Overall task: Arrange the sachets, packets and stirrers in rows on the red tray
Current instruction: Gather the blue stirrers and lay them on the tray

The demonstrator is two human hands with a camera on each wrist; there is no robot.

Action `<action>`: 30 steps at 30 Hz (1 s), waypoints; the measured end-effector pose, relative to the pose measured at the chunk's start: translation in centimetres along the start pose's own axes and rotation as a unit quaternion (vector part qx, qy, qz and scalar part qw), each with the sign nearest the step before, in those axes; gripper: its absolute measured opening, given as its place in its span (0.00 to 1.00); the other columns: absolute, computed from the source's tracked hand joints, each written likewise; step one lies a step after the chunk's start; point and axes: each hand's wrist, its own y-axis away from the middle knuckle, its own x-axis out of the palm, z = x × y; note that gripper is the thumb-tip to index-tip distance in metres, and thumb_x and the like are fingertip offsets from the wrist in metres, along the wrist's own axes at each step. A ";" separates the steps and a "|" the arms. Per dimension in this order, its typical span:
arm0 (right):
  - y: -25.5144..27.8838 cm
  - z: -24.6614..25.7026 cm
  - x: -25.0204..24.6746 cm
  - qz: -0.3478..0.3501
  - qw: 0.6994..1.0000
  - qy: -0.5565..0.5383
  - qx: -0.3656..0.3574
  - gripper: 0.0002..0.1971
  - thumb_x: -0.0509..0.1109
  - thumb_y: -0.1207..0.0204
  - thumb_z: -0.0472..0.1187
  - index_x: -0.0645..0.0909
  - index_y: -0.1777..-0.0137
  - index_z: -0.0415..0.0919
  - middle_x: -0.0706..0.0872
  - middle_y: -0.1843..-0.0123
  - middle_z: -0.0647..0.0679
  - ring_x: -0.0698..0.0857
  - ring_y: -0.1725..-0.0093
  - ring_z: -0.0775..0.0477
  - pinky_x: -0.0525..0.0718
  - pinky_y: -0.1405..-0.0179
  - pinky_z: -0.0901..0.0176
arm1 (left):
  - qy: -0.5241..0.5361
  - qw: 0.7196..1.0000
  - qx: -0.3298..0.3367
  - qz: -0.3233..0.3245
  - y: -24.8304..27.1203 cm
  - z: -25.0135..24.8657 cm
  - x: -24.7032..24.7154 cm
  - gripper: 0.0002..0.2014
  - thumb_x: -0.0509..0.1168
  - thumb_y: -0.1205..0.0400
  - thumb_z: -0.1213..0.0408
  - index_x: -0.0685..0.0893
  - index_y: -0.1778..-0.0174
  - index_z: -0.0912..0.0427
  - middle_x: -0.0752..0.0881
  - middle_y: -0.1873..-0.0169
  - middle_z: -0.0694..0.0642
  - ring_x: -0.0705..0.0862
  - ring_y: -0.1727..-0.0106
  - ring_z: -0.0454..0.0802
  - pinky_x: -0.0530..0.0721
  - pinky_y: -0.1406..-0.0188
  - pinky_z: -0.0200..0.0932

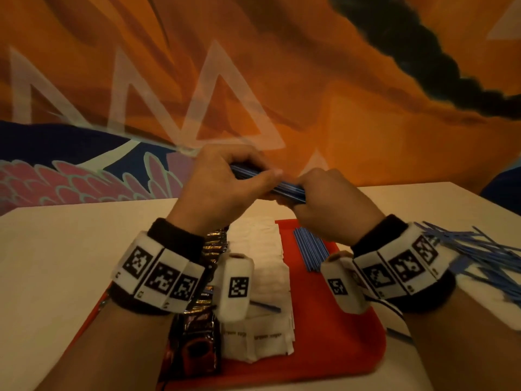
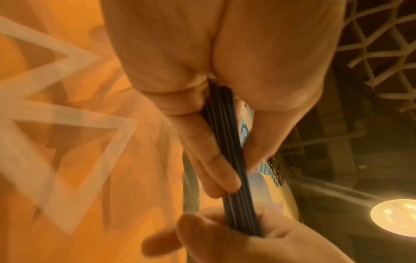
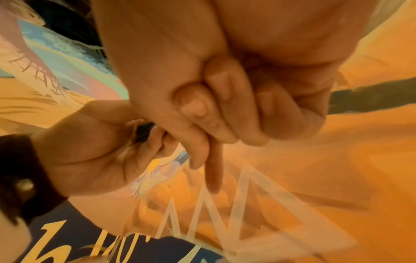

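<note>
Left hand (image 1: 222,190) and right hand (image 1: 335,204) both grip one bundle of blue stirrers (image 1: 284,188), held above red tray (image 1: 338,320).

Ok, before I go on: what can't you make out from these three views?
- Count in the held bundle of stirrers: the left hand and right hand cover both ends in the head view; blurred in both wrist views.
- Dark packets row: left wristband covers its middle.
- White sachets: print too small, apart from the nearest.
- Red tray: left side hidden by the forearm.
- Loose stirrers: cut off by the right edge.
</note>
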 end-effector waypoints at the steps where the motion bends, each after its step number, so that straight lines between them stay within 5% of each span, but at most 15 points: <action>1: 0.0 0.2 0.3 -0.018 1.000 0.010 -0.001 0.11 0.67 0.18 0.49 0.79 0.63 0.55 0.79 0.68 0.53 0.79 0.70 0.50 0.77 0.72 0.53 | 0.019 0.999 -0.017 -0.036 -0.1 0.2 0.2 0.05 0.72 0.20 0.67 0.87 0.60 0.63 0.88 0.61 0.57 0.91 0.61 0.48 0.92 0.63 0.44; 3: 0.0 0.4 0.7 -0.056 0.998 0.021 0.006 0.12 0.66 0.18 0.48 0.76 0.64 0.53 0.76 0.69 0.52 0.77 0.70 0.47 0.68 0.73 0.56 | 0.067 0.988 -0.057 -0.127 -0.3 0.3 0.3 0.09 0.68 0.16 0.65 0.84 0.63 0.61 0.86 0.64 0.54 0.90 0.64 0.44 0.90 0.66 0.41; 5: 0.2 0.8 0.8 -0.077 0.996 0.042 0.014 0.06 0.65 0.20 0.44 0.83 0.55 0.49 0.75 0.68 0.50 0.78 0.67 0.43 0.68 0.71 0.57 | 0.078 0.980 -0.061 -0.171 -0.5 0.5 -0.1 0.14 0.64 0.12 0.62 0.82 0.64 0.58 0.84 0.65 0.54 0.87 0.66 0.45 0.91 0.65 0.48; 9: 0.6 1.4 0.8 -0.116 0.992 0.053 -0.005 0.08 0.65 0.24 0.39 0.85 0.50 0.50 0.74 0.70 0.51 0.78 0.66 0.43 0.67 0.70 0.58 | -0.002 0.996 -0.050 -0.078 -0.5 0.7 -0.4 0.19 0.57 0.09 0.55 0.78 0.65 0.57 0.78 0.71 0.55 0.76 0.77 0.47 0.76 0.80 0.44; 11: 0.7 1.5 0.9 -0.125 0.991 0.044 -0.016 0.10 0.66 0.24 0.39 0.85 0.48 0.50 0.77 0.68 0.50 0.79 0.65 0.42 0.69 0.68 0.57 | -0.017 0.994 -0.048 -0.101 -0.4 0.8 0.1 0.21 0.58 0.10 0.55 0.77 0.69 0.58 0.73 0.77 0.50 0.71 0.78 0.47 0.69 0.78 0.44; 15: 0.7 1.1 1.1 -0.100 0.994 0.048 -0.004 0.14 0.65 0.26 0.37 0.85 0.43 0.50 0.82 0.64 0.47 0.81 0.64 0.40 0.77 0.66 0.52 | -0.045 0.990 -0.031 -0.127 -0.3 1.3 0.6 0.23 0.61 0.12 0.51 0.78 0.66 0.67 0.75 0.76 0.55 0.74 0.77 0.50 0.73 0.78 0.46; 17: 0.6 1.0 1.0 -0.116 0.993 0.025 -0.007 0.12 0.64 0.26 0.36 0.84 0.47 0.50 0.76 0.69 0.50 0.77 0.66 0.41 0.73 0.68 0.53 | 0.079 0.984 -0.067 -0.147 0.0 0.7 0.7 0.25 0.64 0.21 0.42 0.79 0.58 0.66 0.78 0.72 0.55 0.78 0.76 0.49 0.79 0.76 0.44; 20: 0.0 1.8 0.8 -0.146 0.989 -0.034 0.007 0.10 0.65 0.26 0.35 0.80 0.55 0.54 0.73 0.71 0.54 0.75 0.67 0.43 0.72 0.68 0.53 | 0.346 0.920 -0.137 -0.125 0.1 -0.1 1.2 0.30 0.62 0.29 0.37 0.79 0.46 0.62 0.86 0.56 0.57 0.87 0.53 0.52 0.89 0.48 0.49; 22: -0.2 2.8 1.2 -0.120 0.992 -0.034 0.014 0.09 0.66 0.25 0.36 0.81 0.49 0.51 0.78 0.65 0.52 0.80 0.63 0.42 0.80 0.64 0.49 | 0.465 0.868 -0.135 -0.114 0.2 -0.7 1.7 0.28 0.60 0.25 0.37 0.80 0.48 0.62 0.87 0.57 0.58 0.87 0.50 0.56 0.86 0.42 0.51; 24: -0.3 3.9 2.1 -0.074 0.997 -0.004 0.012 0.07 0.67 0.23 0.38 0.79 0.47 0.46 0.80 0.62 0.50 0.81 0.60 0.42 0.84 0.59 0.49 | 0.551 0.811 -0.126 -0.150 0.2 -1.3 1.5 0.28 0.55 0.16 0.36 0.79 0.60 0.61 0.81 0.70 0.56 0.83 0.66 0.54 0.85 0.58 0.47; 26: -0.5 4.8 3.2 -0.057 0.998 -0.009 -0.005 0.10 0.67 0.23 0.39 0.78 0.42 0.45 0.84 0.56 0.47 0.83 0.55 0.40 0.85 0.57 0.48 | 0.594 0.767 -0.132 -0.202 0.2 -1.3 0.9 0.30 0.52 0.14 0.36 0.72 0.71 0.58 0.68 0.81 0.52 0.69 0.80 0.48 0.72 0.75 0.39; 30: -0.9 5.3 4.0 -0.035 0.993 -0.106 -0.048 0.26 0.75 0.29 0.45 0.74 0.30 0.51 0.86 0.43 0.47 0.85 0.49 0.43 0.86 0.50 0.44 | 0.593 0.748 -0.142 -0.261 0.0 -1.2 -0.8 0.22 0.54 0.14 0.52 0.64 0.75 0.54 0.59 0.83 0.48 0.56 0.83 0.45 0.56 0.80 0.36</action>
